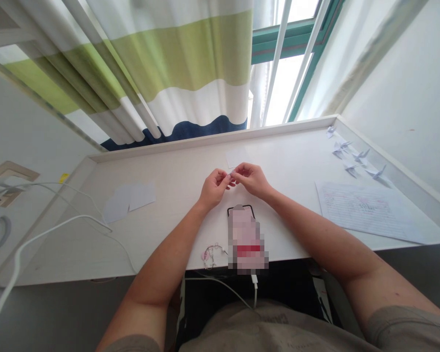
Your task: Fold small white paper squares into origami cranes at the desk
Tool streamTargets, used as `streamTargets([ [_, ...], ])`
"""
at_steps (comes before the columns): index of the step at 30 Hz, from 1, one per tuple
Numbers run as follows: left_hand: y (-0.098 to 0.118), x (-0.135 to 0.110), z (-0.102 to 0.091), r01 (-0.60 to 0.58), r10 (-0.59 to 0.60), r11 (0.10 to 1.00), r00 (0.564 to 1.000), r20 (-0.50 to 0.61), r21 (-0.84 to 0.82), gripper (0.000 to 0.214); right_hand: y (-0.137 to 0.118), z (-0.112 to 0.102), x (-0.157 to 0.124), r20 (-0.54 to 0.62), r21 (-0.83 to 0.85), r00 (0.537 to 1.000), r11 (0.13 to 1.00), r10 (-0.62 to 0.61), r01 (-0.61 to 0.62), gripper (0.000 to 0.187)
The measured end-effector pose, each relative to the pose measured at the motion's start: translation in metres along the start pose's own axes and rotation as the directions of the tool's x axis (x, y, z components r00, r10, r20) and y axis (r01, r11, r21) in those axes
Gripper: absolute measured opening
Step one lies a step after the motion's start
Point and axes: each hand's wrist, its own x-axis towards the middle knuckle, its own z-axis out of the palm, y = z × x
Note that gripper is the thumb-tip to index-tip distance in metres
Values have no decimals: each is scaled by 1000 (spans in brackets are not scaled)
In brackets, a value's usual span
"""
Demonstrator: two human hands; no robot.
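My left hand (215,187) and my right hand (251,178) meet fingertip to fingertip above the middle of the white desk (183,181). Both are closed in a pinch, thumbs and forefingers pressed together. Something small and pale seems to be between them, but the fingers hide most of it and its kind cannot be made out. Just behind the hands lies a small white sheet of paper (236,157). Nearer to me, below the hands, a phone (246,234) with a blurred screen rests at the desk's front edge.
Several folded paper cranes (361,156) stand at the far right, behind a sheet of written paper (366,208). White paper pieces (142,196) lie at left. A beaded phone strap (213,252) sits beside the phone. White cables (51,234) cross the left side; a charging plug (254,281) hangs below the phone.
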Motion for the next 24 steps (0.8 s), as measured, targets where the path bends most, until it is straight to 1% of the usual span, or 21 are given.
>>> streamTargets([
  [2,0,0,1,7,-7,1000,1000,3,-17,40,-1,1,-1,-9,-12,999,999,-33,33,22],
  [6,-2,2,2,24,-25,999,1000,-18,-40,41,-3,4,-5,-56,-150,987,979,-148,138,22],
  [10,-4,2,2,16,-18,999,998,-56,-34,42,-5,4,-7,-14,-247,965,936,-262,250,21],
  [13,-4,1,1,-8,8,1000,997,-71,-9,45,-6,4,-8,0,-284,958,919,-287,275,20],
  [16,-3,0,0,-37,41,998,996,-84,49,45,-8,5,-9,7,-296,955,912,-296,285,19],
  [18,-2,-1,0,-65,76,993,990,-116,94,43,-9,6,-10,13,-292,956,913,-294,285,18],
  [20,-2,-2,1,-114,136,983,979,-150,146,40,-11,8,-11,2,-283,960,920,-282,271,17],
  [22,-1,-4,2,-182,217,961,963,-158,210,36,-12,8,-12,-36,-286,959,922,-282,261,16],
  [24,-1,-5,3,-251,297,929,944,-143,272,32,-12,8,-12,-79,-311,949,912,-304,267,13],
])
